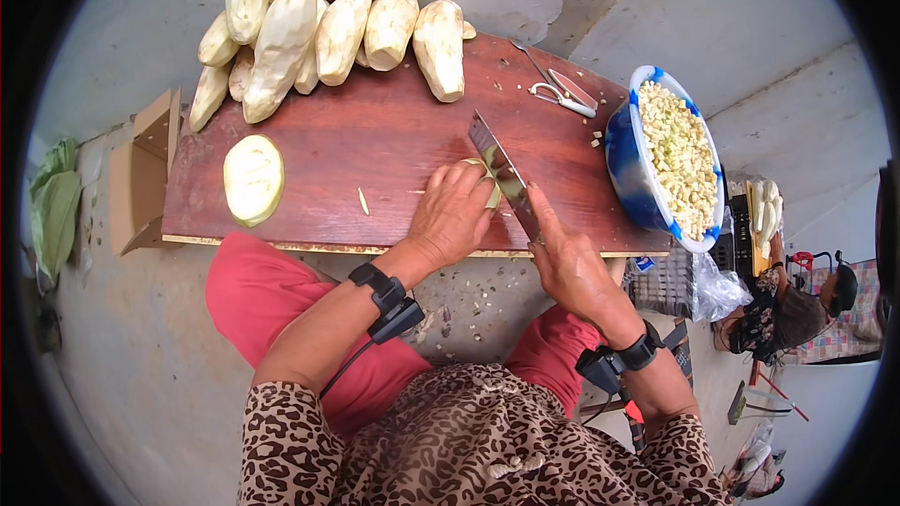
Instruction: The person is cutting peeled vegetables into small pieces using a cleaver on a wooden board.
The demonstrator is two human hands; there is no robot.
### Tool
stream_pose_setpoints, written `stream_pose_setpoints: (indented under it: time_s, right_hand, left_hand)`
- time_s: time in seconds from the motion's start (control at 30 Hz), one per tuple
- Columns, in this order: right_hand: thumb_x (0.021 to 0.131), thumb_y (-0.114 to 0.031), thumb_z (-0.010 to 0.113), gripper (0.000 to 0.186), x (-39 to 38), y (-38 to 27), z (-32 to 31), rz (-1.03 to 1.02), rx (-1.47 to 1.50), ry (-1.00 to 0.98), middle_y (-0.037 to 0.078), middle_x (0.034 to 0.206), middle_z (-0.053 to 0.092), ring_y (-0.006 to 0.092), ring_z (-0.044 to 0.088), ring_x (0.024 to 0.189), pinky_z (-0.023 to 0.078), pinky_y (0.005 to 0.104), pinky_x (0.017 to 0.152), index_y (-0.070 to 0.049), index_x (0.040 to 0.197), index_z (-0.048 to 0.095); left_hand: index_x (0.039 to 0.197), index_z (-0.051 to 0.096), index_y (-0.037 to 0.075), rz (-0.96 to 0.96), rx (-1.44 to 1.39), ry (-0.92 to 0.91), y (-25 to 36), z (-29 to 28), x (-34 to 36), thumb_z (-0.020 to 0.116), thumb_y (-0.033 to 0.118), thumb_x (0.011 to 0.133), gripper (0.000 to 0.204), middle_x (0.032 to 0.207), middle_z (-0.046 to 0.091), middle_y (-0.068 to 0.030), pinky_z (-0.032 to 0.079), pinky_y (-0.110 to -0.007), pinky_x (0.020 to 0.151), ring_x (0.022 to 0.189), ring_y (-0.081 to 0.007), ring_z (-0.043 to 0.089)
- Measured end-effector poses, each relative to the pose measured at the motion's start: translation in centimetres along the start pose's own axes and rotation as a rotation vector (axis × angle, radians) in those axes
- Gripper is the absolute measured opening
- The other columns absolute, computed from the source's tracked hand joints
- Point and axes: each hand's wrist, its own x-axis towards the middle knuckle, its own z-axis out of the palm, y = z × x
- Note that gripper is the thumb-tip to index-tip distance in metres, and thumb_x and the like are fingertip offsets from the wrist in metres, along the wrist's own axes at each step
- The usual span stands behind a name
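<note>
Near the front edge of the tabletop (328, 164), seen from the head camera, the right hand (570, 258) has its fingers wrapped around the handle end of a broad knife (504, 173), the blade slanting away up and left. Just beside the blade, the left hand (448, 211) has bent fingers grasping a green-edged piece (492, 191) against the wood, partly hidden beneath them. Farther left lie a thin sliver (363, 201) and a thick pale slice (253, 181). Peeled whole vegetables (281, 52) are heaped along the far left side. At the right end, a blue-and-white bowl (623, 169) holds pale diced cubes (680, 159); a white-handled peeler (562, 100) lies near it.
</note>
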Motion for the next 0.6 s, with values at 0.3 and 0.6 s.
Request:
stream_pose_setpoints:
  time_s: [0.3, 0.6]
  right_hand:
    - [0.085, 0.004, 0.052, 0.071, 0.3, 0.2, -0.4, 0.026, -0.008, -0.081, 0.028, 0.097, 0.063, 0.0452, 0.064, 0.079, 0.052, 0.0502, 0.069, 0.001, 0.151, 0.026]
    - [0.085, 0.005, 0.053, 0.072, 0.3, 0.7, -0.6, -0.079, -0.064, -0.055, 0.027, 0.091, 0.063, 0.0434, 0.064, 0.074, 0.052, 0.0487, 0.066, 0.001, 0.151, 0.025]
  left_hand:
    - [0.111, 0.060, 0.000, -0.283, -0.338, 0.257, -2.0, -2.3, 2.1, 0.057, 0.007, 0.091, 0.021, 0.106, 0.061, -0.0149, 0.049, -0.033, 0.087, 0.100, -0.0274, 0.062]
    - [0.108, 0.060, -0.001, -0.430, -0.317, 0.358, -1.9, -3.3, 1.6, 0.058, 0.003, 0.089, 0.019, 0.105, 0.063, -0.0109, 0.049, -0.031, 0.082, 0.091, -0.0213, 0.061]
